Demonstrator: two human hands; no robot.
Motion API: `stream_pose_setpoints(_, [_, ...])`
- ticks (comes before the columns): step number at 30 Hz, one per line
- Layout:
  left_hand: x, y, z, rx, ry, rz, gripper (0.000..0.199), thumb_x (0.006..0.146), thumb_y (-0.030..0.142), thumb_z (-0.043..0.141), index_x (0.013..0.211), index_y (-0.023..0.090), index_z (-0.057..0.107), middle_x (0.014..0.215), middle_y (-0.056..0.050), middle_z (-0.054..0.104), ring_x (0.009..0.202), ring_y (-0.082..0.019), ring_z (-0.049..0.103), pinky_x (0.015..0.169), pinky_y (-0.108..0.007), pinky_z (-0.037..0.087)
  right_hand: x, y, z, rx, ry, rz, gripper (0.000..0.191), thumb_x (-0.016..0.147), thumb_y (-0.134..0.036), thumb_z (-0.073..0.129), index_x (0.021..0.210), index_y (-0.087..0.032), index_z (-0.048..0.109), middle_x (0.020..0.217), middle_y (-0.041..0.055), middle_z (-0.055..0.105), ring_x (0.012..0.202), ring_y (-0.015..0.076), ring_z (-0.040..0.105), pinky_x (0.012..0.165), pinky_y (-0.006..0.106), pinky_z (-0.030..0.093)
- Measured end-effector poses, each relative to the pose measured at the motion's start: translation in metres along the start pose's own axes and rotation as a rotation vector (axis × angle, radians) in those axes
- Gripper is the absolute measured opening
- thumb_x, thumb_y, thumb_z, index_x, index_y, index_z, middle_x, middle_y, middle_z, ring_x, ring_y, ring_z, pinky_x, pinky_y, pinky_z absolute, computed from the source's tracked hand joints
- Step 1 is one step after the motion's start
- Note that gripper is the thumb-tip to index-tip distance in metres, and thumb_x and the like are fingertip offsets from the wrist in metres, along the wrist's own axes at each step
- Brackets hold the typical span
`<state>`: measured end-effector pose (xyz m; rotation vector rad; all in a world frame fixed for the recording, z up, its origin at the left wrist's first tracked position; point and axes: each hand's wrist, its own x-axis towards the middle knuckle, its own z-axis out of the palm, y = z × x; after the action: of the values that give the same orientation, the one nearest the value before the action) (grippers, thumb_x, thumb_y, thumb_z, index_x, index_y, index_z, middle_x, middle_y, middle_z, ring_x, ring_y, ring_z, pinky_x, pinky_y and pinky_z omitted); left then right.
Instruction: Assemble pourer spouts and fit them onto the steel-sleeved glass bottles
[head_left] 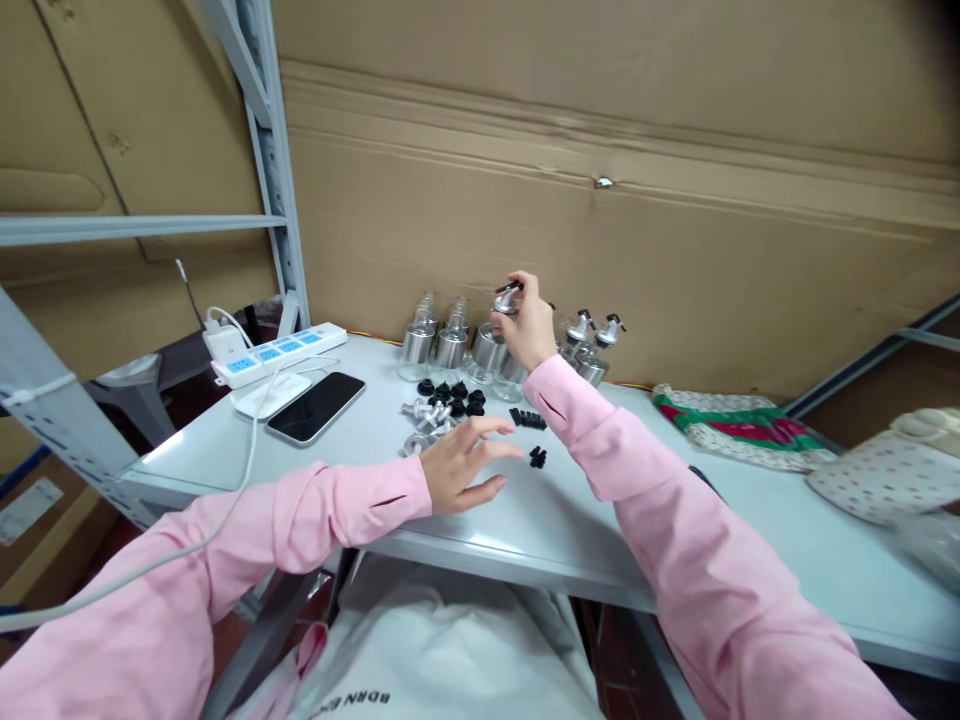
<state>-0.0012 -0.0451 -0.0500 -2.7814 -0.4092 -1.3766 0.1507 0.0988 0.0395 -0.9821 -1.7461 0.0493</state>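
Observation:
My right hand (529, 325) grips a silver pour spout (506, 298) with a black tip, over the row of glass bottles with steel bands. Near the table's front my left hand (466, 466) has its fingers spread and nothing in them. Just behind it lie silver spout parts (429, 420) and a cluster of black stoppers (454, 393). Small black pieces (528, 419) form a short row, with a few more (538, 457) in front. Bottles (451, 347) without spouts stand at the left; bottles with spouts (604, 340) stand at the right, partly behind my right wrist.
A black phone (316, 407), a white charging pad (271, 396) and a power strip (281, 354) lie on the left of the table (570, 520). A white cable crosses my left sleeve. Patterned cloth (742, 428) and a dotted bag (889, 465) are at the right. Cardboard stands behind.

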Motion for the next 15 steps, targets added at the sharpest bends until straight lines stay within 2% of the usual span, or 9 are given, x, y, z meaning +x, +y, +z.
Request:
stream_pose_setpoints(3, [-0.001, 0.001, 0.0, 0.002, -0.042, -0.014, 0.032, 0.082, 0.019, 0.045, 0.114, 0.019, 0.04, 0.116, -0.012, 0.044, 0.107, -0.019, 0.048, 0.089, -0.033, 0.045, 0.001, 0.005, 0.009, -0.027, -0.007, 0.014, 0.052, 0.065, -0.01, 0.053, 0.114, -0.018, 0.04, 0.094, 0.0083, 0.06, 0.083, 0.0204, 0.058, 0.08, 0.047, 0.049])
stream_pose_setpoints(6, [-0.001, 0.0, 0.001, 0.004, -0.069, -0.004, 0.031, 0.082, 0.019, 0.045, 0.113, 0.018, 0.041, 0.116, -0.012, 0.045, 0.107, -0.018, 0.048, 0.089, -0.032, 0.045, 0.002, 0.01, 0.016, -0.04, -0.019, 0.061, 0.052, 0.063, -0.01, 0.053, 0.113, -0.017, 0.041, 0.091, 0.0077, 0.059, 0.082, 0.0206, 0.058, 0.081, 0.047, 0.048])
stream_pose_setpoints(12, [-0.001, 0.0, 0.002, 0.085, -0.112, 0.105, 0.029, 0.081, 0.017, 0.044, 0.11, 0.016, 0.045, 0.115, -0.013, 0.048, 0.112, -0.019, 0.046, 0.091, -0.032, 0.043, 0.001, 0.026, 0.024, -0.009, -0.035, 0.19, 0.056, 0.063, -0.009, 0.051, 0.117, -0.016, 0.041, 0.095, 0.0092, 0.056, 0.076, 0.0188, 0.058, 0.067, 0.039, 0.055])
stream_pose_setpoints(15, [-0.007, 0.018, -0.004, 0.144, -0.194, 0.199, 0.031, 0.078, 0.011, 0.044, 0.107, 0.019, 0.048, 0.118, -0.011, 0.051, 0.119, -0.021, 0.04, 0.093, -0.037, 0.041, 0.002, 0.028, 0.025, -0.024, -0.023, 0.166, 0.058, 0.064, -0.008, 0.051, 0.12, -0.015, 0.04, 0.108, 0.0125, 0.053, 0.092, 0.0219, 0.057, 0.075, 0.041, 0.054])
